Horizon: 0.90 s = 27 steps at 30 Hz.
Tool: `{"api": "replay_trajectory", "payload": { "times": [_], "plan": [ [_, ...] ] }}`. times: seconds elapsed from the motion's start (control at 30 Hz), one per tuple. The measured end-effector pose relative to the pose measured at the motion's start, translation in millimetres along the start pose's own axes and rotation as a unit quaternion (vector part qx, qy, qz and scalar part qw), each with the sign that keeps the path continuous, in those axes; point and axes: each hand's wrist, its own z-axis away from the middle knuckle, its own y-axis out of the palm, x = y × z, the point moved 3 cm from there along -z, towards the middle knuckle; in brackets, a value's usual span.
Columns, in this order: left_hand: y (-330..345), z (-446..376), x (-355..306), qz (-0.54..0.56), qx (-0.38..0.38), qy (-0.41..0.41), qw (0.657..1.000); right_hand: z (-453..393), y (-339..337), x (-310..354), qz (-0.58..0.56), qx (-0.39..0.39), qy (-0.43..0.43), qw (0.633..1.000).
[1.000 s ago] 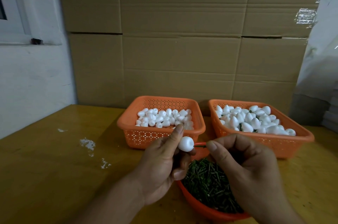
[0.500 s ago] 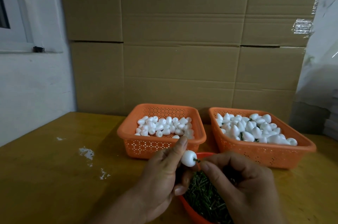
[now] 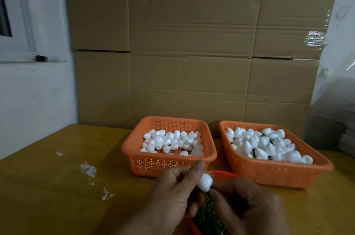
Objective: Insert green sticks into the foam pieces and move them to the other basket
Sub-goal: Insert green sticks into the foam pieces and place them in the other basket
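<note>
- Two hands meet low in the view: the left hand (image 3: 171, 194) has its grip clamped on one white foam piece (image 3: 205, 182), thumb and forefinger pinching it from either side.
- Just right of that grip, the right hand (image 3: 249, 204) has its fingertips pressed together against the underside of the piece; a second ago a short length of green stick showed between them and the foam, and now almost none does (the stick itself is too hidden to point at).
- My reading: the stick has gone most of the way in, so the insertion step is about finished.
- Below both grips sits the red bowl (image 3: 221, 173) of green sticks (image 3: 208, 217).
- Beyond the left grip stands the left basket (image 3: 169, 163) of plain foam pieces; beyond the right grip, the right basket (image 3: 278, 175), where green shows among the pieces.
- The next move probably carries this piece forward and right, into that right basket on the surface (image 3: 57, 186).
</note>
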Motion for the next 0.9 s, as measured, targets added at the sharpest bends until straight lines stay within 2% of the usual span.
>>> {"api": "replay_trajectory", "payload": {
  "times": [0.13,0.27,0.6,0.9],
  "plan": [
    [6,0,1,0.078,0.044,-0.023,0.996,0,-2,-1,0.014,-0.016,0.019,1.000],
    [8,0,1,0.090,0.062,-0.027,0.994,2,-1,-5,0.012,-0.003,0.034,0.999],
    [7,5,-7,-0.089,0.025,0.061,0.994,5,1,-4,-0.084,-0.016,0.071,0.994],
    [7,8,-12,-0.135,0.003,0.116,0.984,4,4,-1,-0.149,-0.016,0.084,0.985]
  ]
}}
